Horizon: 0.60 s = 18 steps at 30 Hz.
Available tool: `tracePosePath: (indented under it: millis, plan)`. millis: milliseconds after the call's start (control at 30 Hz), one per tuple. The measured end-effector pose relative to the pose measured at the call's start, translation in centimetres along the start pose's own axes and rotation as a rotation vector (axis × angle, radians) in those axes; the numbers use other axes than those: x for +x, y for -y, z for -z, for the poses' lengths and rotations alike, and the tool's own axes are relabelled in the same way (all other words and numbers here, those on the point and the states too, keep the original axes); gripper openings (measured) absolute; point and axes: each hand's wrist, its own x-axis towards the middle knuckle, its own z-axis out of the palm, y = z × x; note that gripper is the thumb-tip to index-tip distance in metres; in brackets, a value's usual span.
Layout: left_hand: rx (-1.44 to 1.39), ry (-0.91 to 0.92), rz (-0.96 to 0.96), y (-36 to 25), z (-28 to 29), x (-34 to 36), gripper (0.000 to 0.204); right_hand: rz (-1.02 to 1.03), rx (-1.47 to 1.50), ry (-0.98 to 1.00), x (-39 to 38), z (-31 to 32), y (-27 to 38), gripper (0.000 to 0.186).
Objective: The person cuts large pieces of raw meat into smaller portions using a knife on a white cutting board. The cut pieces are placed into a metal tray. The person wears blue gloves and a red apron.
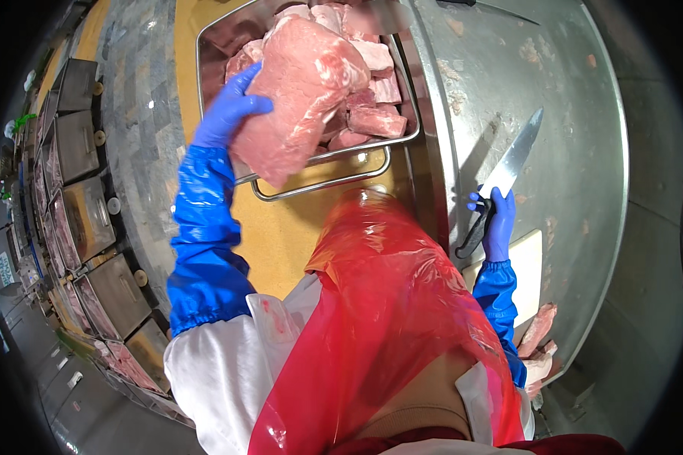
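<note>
Purple-gloved fingers [244, 79] of the left hand [224, 117] clasp a large meat slab [303, 83] by its edge, thumb on top, others partly hidden; I have it over the near rim of the metal tub [214, 49]. Right of the tub, the right hand [501, 216] curls round a knife [516, 155] above the tabletop [577, 152]. Remotely, I'd fear a slackening grip dropping the slab outside the tub.

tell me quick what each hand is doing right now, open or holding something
Left hand: closed on a large meat slab.
Right hand: closed on a knife, blade pointing away.
</note>
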Motion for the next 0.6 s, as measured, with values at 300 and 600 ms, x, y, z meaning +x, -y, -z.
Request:
tracePosePath:
  millis: [300, 600]
  plan:
    - [1.414, 0.246, 0.232, 16.3, 9.5, 6.6, 0.054, -0.089, 0.101, -0.008, -0.1, -0.2, -4.7, 0.024]
    - [1.018, 0.090, 0.039, 16.2, 1.5, 18.8, 0.041, -0.104, 0.100, -0.333, -4.3, 4.5, -7.0, 0.019]
